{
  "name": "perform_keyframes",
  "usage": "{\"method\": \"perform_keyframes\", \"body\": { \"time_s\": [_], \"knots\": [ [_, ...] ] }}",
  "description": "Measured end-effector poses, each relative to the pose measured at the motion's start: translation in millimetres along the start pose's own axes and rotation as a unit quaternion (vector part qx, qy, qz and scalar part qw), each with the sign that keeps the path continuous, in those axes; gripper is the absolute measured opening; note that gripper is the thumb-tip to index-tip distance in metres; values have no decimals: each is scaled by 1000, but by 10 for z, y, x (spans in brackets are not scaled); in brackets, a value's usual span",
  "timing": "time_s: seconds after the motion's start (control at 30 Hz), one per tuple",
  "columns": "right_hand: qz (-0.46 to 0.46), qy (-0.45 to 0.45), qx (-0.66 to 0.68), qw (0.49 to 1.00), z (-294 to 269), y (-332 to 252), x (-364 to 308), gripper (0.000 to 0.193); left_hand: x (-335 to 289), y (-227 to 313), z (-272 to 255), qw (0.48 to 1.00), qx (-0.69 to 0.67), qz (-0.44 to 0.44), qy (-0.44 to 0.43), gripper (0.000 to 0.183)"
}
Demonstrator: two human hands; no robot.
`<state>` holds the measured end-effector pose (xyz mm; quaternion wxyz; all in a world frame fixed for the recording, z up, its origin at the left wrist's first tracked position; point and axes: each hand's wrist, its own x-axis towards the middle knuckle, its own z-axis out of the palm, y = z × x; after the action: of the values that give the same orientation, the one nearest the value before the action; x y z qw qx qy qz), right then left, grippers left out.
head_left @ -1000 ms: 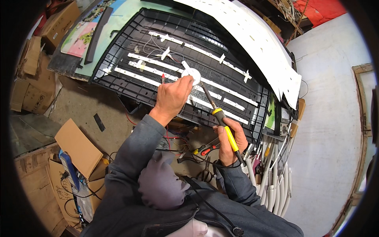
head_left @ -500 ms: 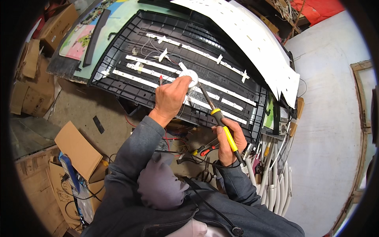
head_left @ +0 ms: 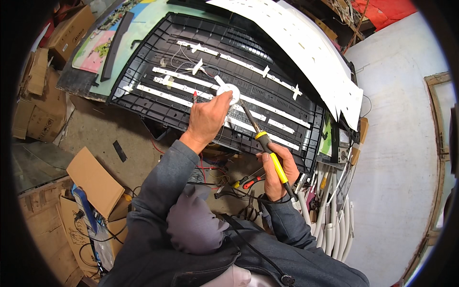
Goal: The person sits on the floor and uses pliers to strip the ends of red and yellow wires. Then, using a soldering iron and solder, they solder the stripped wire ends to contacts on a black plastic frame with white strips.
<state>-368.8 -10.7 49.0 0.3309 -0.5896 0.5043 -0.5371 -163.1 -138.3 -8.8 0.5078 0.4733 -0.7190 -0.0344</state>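
The person wore a dark slate-grey jacket (head_left: 143,260) of matt cloth, its left sleeve (head_left: 162,167) and right sleeve (head_left: 291,225) both long, creased and reaching the wrists. A thin black cord (head_left: 258,252) ran slantwise across the front to a small, round, dark toggle (head_left: 288,279). A pale pinkish garment (head_left: 232,277) showed at the bottom edge. The rounded mauve-grey cloth (head_left: 196,222) in front, wavy-edged, was possibly clothing over a knee.

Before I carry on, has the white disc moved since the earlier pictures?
No, not noticeably: against the long white strip in the black panel, the white disc sits in the same spot; only the whole view has shifted slightly.
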Motion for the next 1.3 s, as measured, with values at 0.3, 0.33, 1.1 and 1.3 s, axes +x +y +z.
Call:
{"method": "perform_keyframes", "body": {
  "time_s": [0.3, 0.33, 1.1, 1.3],
  "knots": [
    [-10, -10, 3, 1000, 5, 25, -1, 28, -9, 23, -18, 1000, 1, -9, -15, 20],
    [-7, -10, 3, 1000, 3, 30, -4, 28, -18, 20, -13, 1000, -5, -14, -20, 21],
    [70, 4, 55, 996, 71, 24, 131, 32, -84, -27, -37, 999, -12, 6, -50, 32],
    [82, -3, 70, 994, 46, 58, 150, 32, -74, -19, -55, 999, -13, 11, -47, 33]
  ]
}}
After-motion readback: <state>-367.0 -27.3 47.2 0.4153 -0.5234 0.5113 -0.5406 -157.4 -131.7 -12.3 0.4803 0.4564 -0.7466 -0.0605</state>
